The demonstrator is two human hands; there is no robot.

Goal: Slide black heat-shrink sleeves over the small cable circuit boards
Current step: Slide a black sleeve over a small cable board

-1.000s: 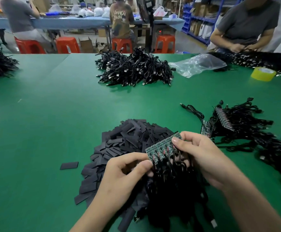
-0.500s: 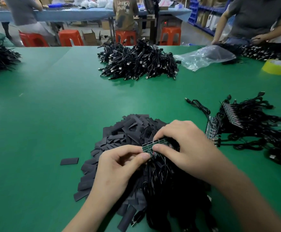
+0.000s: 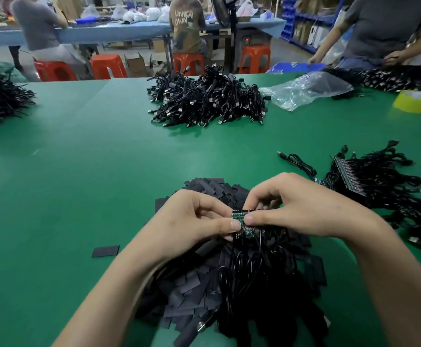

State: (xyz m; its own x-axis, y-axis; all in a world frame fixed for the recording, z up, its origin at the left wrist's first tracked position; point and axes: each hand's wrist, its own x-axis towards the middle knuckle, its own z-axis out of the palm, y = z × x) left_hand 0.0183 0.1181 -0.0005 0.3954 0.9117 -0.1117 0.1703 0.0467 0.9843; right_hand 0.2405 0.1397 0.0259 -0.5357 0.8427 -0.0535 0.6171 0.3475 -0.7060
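Workshop bench: a green tabletop (image 3: 79, 196), with other workers and orange stools behind it. In the centre foreground the strip of circuit boards (image 3: 238, 214) is held just above the heap of sleeves (image 3: 212, 187), which are black and flattened. The strip's black cables (image 3: 249, 266) hang toward the viewer.

The left hand (image 3: 191, 221) pinches the strip's left end, thumb on its face and fingers curled behind. The right hand (image 3: 304, 206) grips the rest. Its thumb lies beside the left thumb, and its fingers curl over the far edge and hide most of the boards. No sleeve shows on any board, and whether a finger also holds one cannot be told.

Handling, as judged: the strip is light, thin and stiff, and probably brittle at the joints between boards and at the soldered wires. It is best held by its edges close to the board being worked, never pulled by the cables. The sleeves are light, soft and flat, so each mouth likely needs squeezing open before it will pass over a board.

Outward lie a loose sleeve (image 3: 105, 251) left of the heap and a second batch of boards (image 3: 349, 176) with tangled leads at the right. Farther off are a far cable pile (image 3: 206, 101), a clear bag (image 3: 307, 90) and a yellow tape roll (image 3: 414, 101).

One second ago the strip was raised and tilted with its whole face showing, the right hand holding only the far end. It now sits lower and flatter, and the thumbs have closed together over it.
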